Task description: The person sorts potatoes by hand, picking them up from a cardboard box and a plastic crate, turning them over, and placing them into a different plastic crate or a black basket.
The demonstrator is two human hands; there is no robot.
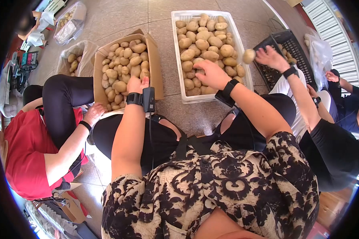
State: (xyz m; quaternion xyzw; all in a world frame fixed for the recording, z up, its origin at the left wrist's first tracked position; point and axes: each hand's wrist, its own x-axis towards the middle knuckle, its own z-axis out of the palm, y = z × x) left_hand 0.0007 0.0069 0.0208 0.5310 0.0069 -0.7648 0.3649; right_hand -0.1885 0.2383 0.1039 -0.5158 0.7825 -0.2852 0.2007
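1. Currently, in the head view, the left hand is over the near right part of a cardboard box filled with potatoes. Its fingers are partly curled; whether they close on a potato cannot be told. A black wristband with a small dark device sits at that wrist, a cable running down from it.
2. In the same view, the right hand reaches over the near part of a white crate, thumb and fingers parted in a fairly wide curve above the heaped potatoes. No potato can be made out in its grasp. A black band circles this wrist.
3. To the right, a co-worker's hand is spread open, with a single potato just off its fingertips, above the right side of the white crate. Beneath that arm stands a black crate with potatoes inside.
4. To the left, a hand of a person in red is at the near left corner of the cardboard box. Beyond it, a clear plastic bag containing potatoes rests on the tiled floor, and another bag lies farther off.
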